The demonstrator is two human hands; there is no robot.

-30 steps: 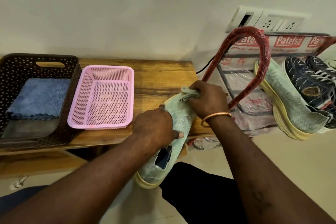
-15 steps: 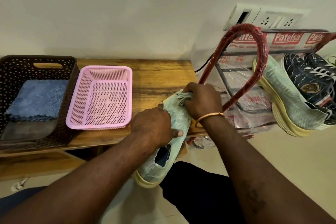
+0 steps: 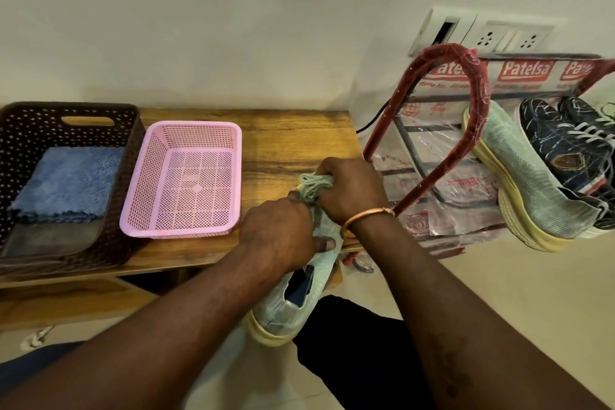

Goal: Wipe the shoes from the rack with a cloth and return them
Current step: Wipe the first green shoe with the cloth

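Observation:
A pale green shoe [image 3: 293, 303] with a yellow sole sits in front of me, toe pointing at the wooden table [image 3: 293, 140]. My left hand [image 3: 279, 236] grips its upper from the left. My right hand [image 3: 349, 190], a bangle on the wrist, holds a bunched pale green cloth [image 3: 312, 188] against the shoe's toe. The matching green shoe [image 3: 529, 190] and a dark blue sneaker [image 3: 565, 150] lie on the red-framed rack [image 3: 442, 130] at right.
A pink mesh basket [image 3: 181, 176] stands on the table beside a dark brown basket [image 3: 66, 116] holding a folded blue cloth [image 3: 66, 183]. Wall sockets [image 3: 482, 36] sit above the rack, which is wrapped in plastic. Pale floor lies below.
My right hand with the cloth has slid left and toward me along the shoe's toe, closer to my left hand. The left hand keeps its hold.

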